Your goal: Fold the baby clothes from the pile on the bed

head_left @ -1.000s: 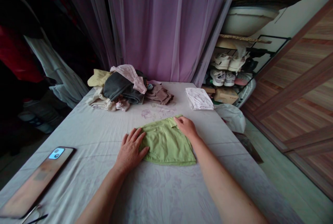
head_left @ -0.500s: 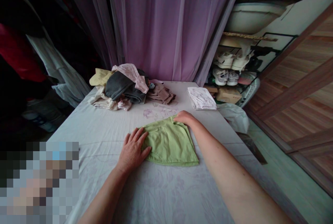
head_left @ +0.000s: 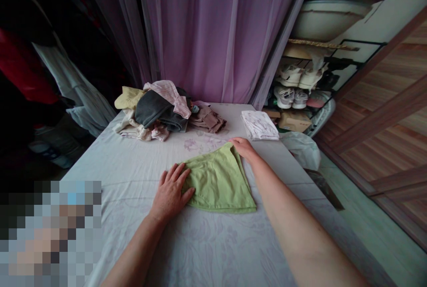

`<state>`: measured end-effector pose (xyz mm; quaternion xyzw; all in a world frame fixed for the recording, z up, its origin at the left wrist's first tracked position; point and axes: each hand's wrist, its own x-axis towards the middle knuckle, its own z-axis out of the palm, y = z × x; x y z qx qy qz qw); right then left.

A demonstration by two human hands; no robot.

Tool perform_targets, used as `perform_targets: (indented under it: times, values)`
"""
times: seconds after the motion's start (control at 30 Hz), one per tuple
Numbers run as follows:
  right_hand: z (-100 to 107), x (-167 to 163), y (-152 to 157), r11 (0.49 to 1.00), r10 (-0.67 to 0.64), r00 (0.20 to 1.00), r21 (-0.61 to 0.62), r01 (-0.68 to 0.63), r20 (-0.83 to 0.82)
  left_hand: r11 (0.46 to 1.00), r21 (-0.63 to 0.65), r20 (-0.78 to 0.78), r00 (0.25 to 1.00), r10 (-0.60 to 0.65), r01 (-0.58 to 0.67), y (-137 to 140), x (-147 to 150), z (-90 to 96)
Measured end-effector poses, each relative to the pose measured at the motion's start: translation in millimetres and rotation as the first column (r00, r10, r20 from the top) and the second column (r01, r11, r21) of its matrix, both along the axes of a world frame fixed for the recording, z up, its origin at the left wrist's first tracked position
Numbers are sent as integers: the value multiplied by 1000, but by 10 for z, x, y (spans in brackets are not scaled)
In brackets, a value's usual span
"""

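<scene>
A light green garment (head_left: 216, 180) lies on the pale flowered sheet (head_left: 207, 242), folded into a flared shape; whether it is shorts or a top I cannot tell. My left hand (head_left: 171, 191) rests flat over its left edge, fingers spread, pressing on the cloth. At the far right corner, my right hand (head_left: 243, 148) pinches the cloth between thumb and fingers. That corner is drawn outward, and two layers show along the right side. Part of the left edge is hidden under my left hand.
A heap of clothes (head_left: 156, 111) stands at the back left, with brown folded cloth (head_left: 208, 120) beside it. Folded white patterned cloth (head_left: 260, 125) lies near the right edge. Purple curtains (head_left: 200, 33) hang behind. A shoe rack (head_left: 295, 96) stands right.
My right hand has drawn the garment's far right corner slightly outward and away from me, straightening the bunched cloth there. My left hand has stayed in place.
</scene>
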<state>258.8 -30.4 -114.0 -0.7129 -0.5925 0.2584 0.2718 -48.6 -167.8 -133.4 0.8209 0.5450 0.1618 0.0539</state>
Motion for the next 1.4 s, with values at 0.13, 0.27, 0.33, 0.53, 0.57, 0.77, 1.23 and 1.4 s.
perform_targets:
  times: [0.13,0.27,0.33,0.53,0.57,0.77,1.23,1.4]
  values:
    - [14,104,-128,997,62,995,-30,-64,-75,1000,16,21,1000,-6,6,5,-7,-23]
    - [18,141,-195,986,165,985,17,-166,46,1000,19,20,1000,-6,6,6,-6,-19]
    - [21,111,-198,975,189,955,76,-211,228,1000,12,10,1000,-3,3,5,-5,-12]
    - [18,-46,-177,995,-62,870,103,14,489,999,32,4,1000,-9,9,4,-10,-19]
    - [15,-55,-171,995,-78,865,87,39,495,999,32,2,1000,-9,9,5,-12,-23]
    - [85,-45,-192,986,-167,861,101,135,481,999,31,7,1000,-7,6,11,-19,-57]
    - [-226,-444,-915,934,298,740,-25,-356,603,1000,26,-25,1000,-4,5,11,-8,-26]
    - [-210,-334,-824,978,178,748,-30,-207,639,999,40,-20,1000,-4,5,17,-12,-43]
